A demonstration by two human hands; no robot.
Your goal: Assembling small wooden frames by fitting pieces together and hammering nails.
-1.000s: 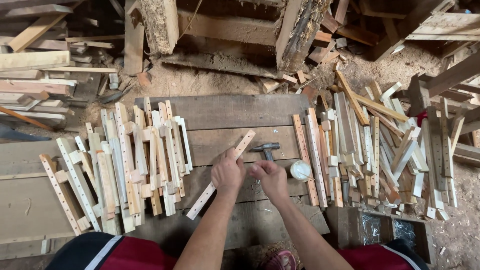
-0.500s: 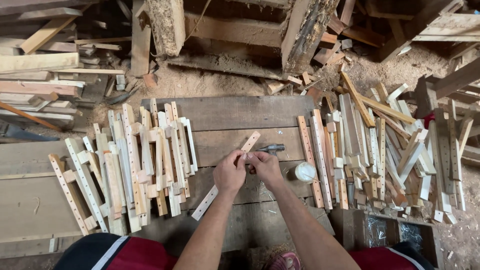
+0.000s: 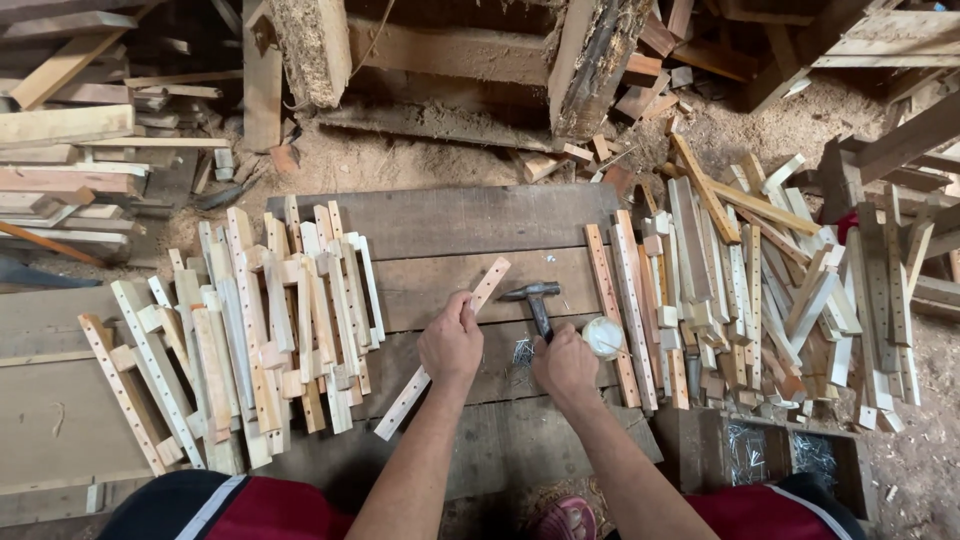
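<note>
Left hand (image 3: pixel 451 343) grip closed on slat (image 3: pixel 441 349) — right hand (image 3: pixel 564 364) grips hammer (image 3: pixel 536 301).

Left of my fingers a heap of pale drilled slats with small blocks (image 3: pixel 250 330) lies fanned over the dark plank bench (image 3: pixel 450 220). Right of my fingers a bigger, looser pile of slats and sticks (image 3: pixel 760 290) spreads out to the sawdust ground (image 3: pixel 760 120). Beyond my fingertips two rough, bark-edged posts (image 3: pixel 310 45) stand among scrap boards (image 3: pixel 70 130). Below and to the right of my fingers sits a wooden box of nails (image 3: pixel 770 450).
</note>
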